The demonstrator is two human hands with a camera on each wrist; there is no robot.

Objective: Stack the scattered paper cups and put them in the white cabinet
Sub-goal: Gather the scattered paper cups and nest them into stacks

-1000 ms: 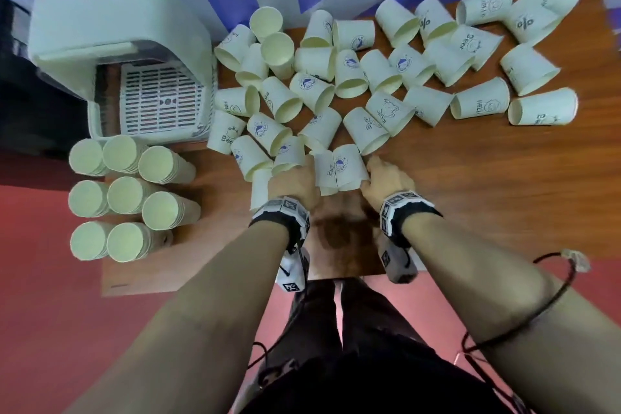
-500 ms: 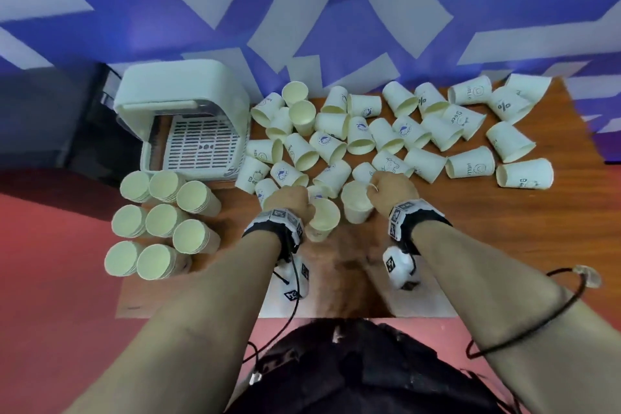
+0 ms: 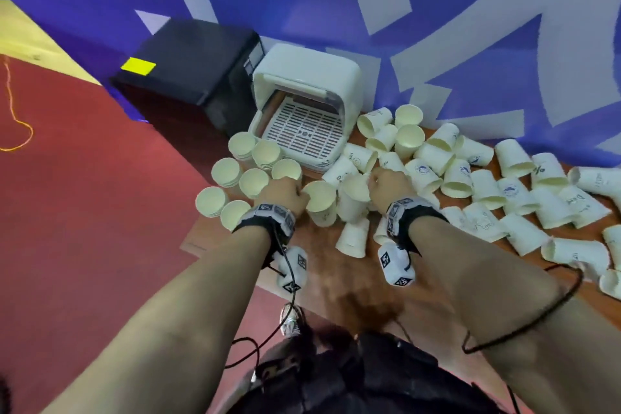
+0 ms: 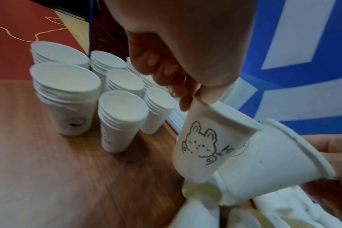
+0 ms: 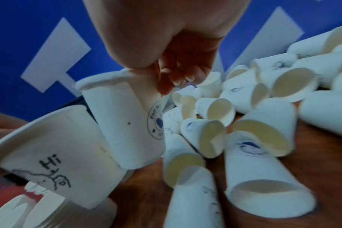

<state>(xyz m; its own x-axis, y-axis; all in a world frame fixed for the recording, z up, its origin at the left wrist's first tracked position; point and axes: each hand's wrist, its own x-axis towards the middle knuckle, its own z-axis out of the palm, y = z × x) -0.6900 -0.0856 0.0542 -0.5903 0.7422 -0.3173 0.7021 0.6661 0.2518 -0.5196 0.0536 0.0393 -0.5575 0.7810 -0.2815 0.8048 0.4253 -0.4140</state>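
Paper everywhere, but things have moved in the last second. A second ago both my hands were flat down among the loose cups at the table edge; now each one has lifted a cup clear.

Going left to right: the finished stacks [image 3: 248, 175] sit at the left end of the wooden table [image 3: 319, 262], just in front of the white cabinet [image 3: 305, 104], whose door is up and whose grille floor holds nothing yet. My left hand [image 3: 284, 193] is pinching the bunny cup [image 4: 207, 145] by its rim, mouth up. Right beside it, my right hand [image 3: 389, 186] pinches the badge cup [image 5: 127, 121] by the rim too (blue round logo, a bit blurred). The two cups are touching or nearly so, I can't tell which.

Further right, the scattered cups [image 3: 517, 191] lie mostly on their sides, a lot of them.

So I reckon a new stack starts here: one cup nests into the other. Cabinet loading looks a long way off.
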